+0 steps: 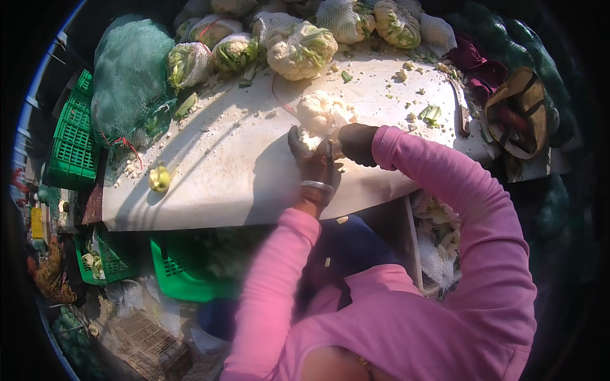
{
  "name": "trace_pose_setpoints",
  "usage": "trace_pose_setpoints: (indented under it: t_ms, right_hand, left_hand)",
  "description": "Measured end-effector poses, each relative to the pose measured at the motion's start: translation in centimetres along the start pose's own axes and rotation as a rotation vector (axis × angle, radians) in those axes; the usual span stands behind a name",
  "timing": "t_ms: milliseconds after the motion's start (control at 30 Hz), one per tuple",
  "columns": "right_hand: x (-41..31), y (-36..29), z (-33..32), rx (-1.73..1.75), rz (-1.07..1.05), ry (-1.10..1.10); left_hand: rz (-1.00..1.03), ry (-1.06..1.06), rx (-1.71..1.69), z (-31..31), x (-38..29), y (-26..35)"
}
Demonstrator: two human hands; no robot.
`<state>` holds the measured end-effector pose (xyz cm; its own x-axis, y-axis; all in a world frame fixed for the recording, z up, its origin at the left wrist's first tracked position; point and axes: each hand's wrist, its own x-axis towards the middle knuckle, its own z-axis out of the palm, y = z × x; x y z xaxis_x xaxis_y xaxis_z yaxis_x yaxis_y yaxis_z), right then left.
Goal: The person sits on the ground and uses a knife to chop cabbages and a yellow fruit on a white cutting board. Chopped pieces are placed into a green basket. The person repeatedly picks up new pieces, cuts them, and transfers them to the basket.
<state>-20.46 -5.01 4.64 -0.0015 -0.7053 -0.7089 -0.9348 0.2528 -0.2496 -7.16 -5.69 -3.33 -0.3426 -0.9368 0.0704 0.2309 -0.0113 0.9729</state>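
My left hand [314, 159], with a metal bangle at the wrist, holds a trimmed cauliflower head [321, 112] from below, over the middle of the white tabletop [214, 166]. Close against the cauliflower's right side is my right hand [358, 144], dark and curled closed, wrist bent. Whether it grips a tool or the stem cannot be told, as the fingers hide it. A cut stem piece [159, 179] lies at the table's left front. Just beyond my hands rests a larger cauliflower [301, 50] with green leaves.
Cauliflowers in white net sleeves [190, 64] line the far edge. A full green mesh sack [131, 81] stands left, near a green crate [74, 135]. A lined hat or bag [517, 112] lies right. Below the table are a green basket [178, 281] and a bin of trimmings [436, 238].
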Motion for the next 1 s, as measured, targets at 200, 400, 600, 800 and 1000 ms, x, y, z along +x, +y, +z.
trace_pose_setpoints:
  t_ms: [200,400,600,800,1000]
  right_hand:
    - [3.4,0.9,-2.0,-0.336,-0.352,0.226]
    - [0.7,3.8,-3.1,0.188,0.096,-0.025]
    - [-2.8,0.7,4.1,0.038,-0.467,0.92]
    - [-0.1,-9.0,10.3,0.213,-0.681,0.726]
    - [3.4,-14.5,13.9,0.205,-0.912,0.571]
  left_hand:
    - [0.185,0.106,0.364,0.8,0.6,-0.4]
    - [0.024,-0.319,-0.134,-5.7,0.6,2.4]
    - [-0.334,-0.089,-0.842,-11.2,0.5,2.8]
    - [-0.157,-0.06,-0.538,-14.1,-1.2,4.0]
    - [-0.171,0.355,-0.432,-19.5,-5.8,4.6]
